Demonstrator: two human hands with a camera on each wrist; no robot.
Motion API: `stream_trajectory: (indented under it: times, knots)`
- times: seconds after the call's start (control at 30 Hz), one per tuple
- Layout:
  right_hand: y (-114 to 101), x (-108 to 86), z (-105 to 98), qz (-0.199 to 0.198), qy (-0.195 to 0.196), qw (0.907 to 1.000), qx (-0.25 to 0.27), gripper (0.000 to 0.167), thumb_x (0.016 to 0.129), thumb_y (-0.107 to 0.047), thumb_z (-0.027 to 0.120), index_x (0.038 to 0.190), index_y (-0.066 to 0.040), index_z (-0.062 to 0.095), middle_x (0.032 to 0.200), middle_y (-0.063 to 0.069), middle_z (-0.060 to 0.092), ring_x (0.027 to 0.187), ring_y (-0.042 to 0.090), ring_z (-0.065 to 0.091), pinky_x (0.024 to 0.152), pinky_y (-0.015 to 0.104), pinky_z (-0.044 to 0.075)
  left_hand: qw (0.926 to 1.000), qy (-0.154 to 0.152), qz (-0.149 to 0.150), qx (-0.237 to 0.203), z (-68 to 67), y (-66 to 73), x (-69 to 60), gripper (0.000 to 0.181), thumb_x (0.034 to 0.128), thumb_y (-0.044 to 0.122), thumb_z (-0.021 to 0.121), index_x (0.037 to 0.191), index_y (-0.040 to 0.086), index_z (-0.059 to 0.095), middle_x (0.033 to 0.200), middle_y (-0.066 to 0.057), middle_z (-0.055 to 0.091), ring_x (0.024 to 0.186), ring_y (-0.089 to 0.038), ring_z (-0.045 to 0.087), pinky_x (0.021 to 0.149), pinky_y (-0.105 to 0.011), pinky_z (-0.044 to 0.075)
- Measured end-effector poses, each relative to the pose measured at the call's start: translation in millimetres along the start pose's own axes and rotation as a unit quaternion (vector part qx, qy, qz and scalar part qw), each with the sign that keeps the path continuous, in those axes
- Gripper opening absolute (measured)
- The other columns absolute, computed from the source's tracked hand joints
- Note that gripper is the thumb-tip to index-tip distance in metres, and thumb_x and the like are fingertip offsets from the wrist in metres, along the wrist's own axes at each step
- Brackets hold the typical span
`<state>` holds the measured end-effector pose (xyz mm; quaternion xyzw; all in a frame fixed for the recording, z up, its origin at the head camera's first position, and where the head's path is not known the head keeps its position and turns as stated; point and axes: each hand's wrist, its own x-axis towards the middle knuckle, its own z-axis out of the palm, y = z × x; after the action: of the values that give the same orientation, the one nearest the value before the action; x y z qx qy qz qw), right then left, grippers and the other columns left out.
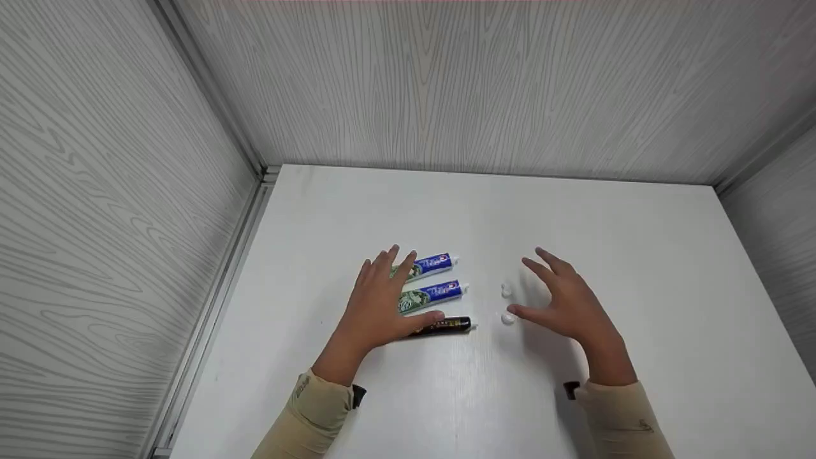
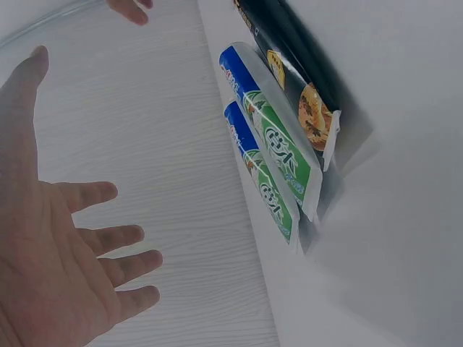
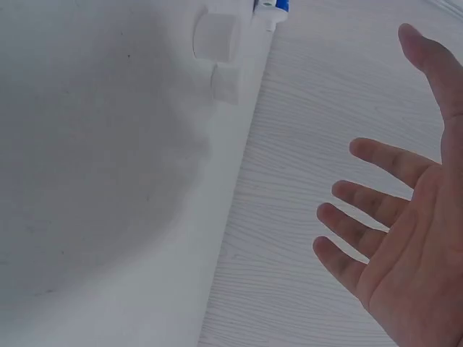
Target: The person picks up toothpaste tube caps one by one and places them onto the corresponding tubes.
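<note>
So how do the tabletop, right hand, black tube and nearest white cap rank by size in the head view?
Largest to smallest:
Tabletop
Right hand
Black tube, partly hidden by the left hand
Nearest white cap

White table [image 1: 612, 229], three tubes [image 1: 440, 291], apparently caps [image 3: 217, 37]

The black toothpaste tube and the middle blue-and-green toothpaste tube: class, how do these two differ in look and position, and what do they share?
Colour: the black toothpaste tube is dark with gold markings; the middle blue-and-green toothpaste tube carries white lettering.

Position: in the row of three, the black toothpaste tube lies nearest the person, the blue-and-green one between its neighbours.

Shared: both lie on the white table, nozzle ends toward the head view's right.
</note>
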<state>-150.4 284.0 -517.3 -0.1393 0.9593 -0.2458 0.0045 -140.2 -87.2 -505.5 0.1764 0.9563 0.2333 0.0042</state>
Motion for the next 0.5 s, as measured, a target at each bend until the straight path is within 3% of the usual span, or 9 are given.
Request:
stream_trajectory:
  times: [0.27,0.5]
  knots:
    - [0,-3.2,6,-0.001,-0.015,0.9997,0.018,0.092,0.079,-0.064,0.087,0.149,-0.011,0.061,0.158,0.015,0.052,0.146,0.040,0.050,0.113,0.062,0.046,0.9999,0.003,0.011,-0.007,7.0,1.2,-1.5,0.117,0.0795,0.096,0.054,0.169,0.026,0.031,0.176,-0.009,0.027,0.163,-0.033,0.027,0.132,-0.055,0.016]
    - [3,-9.4,15,0.007,-0.034,0.9985,0.043,0.080,0.077,-0.058,0.092,0.137,-0.008,0.070,0.137,0.009,0.064,0.129,0.033,0.063,0.104,0.057,0.053,0.9994,0.001,0.031,-0.016,16.6,3.7,-4.2,0.115,0.0822,0.094,0.055,0.168,0.020,0.033,0.174,-0.010,0.032,0.159,-0.033,0.033,0.130,-0.056,0.025]
